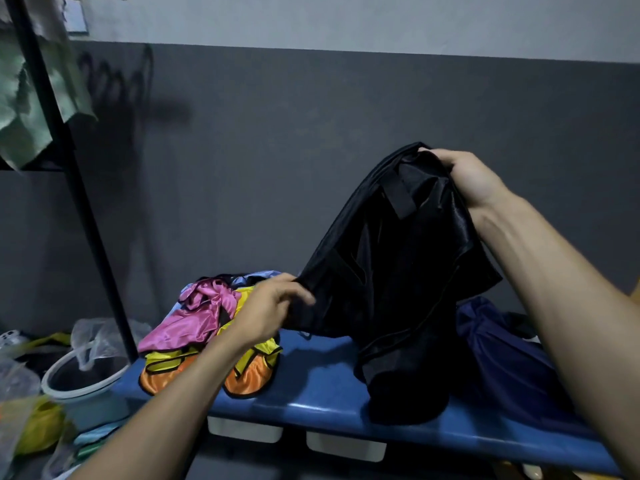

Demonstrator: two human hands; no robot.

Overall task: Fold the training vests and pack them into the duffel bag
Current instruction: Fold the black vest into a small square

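Grey walls back a long blue padded bench [325, 382], where a heap of shiny pink, yellow and orange training vests [207, 327] lies left of a limp black fabric duffel bag [398, 271]. Right hand [467, 178] clutches the bag's raised top. Left hand [273, 306] pinches its lower edge, just above the vests.

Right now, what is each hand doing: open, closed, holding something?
Left hand: grips the lower edge of the black duffel bag.
Right hand: grips the bag's top, lifted.
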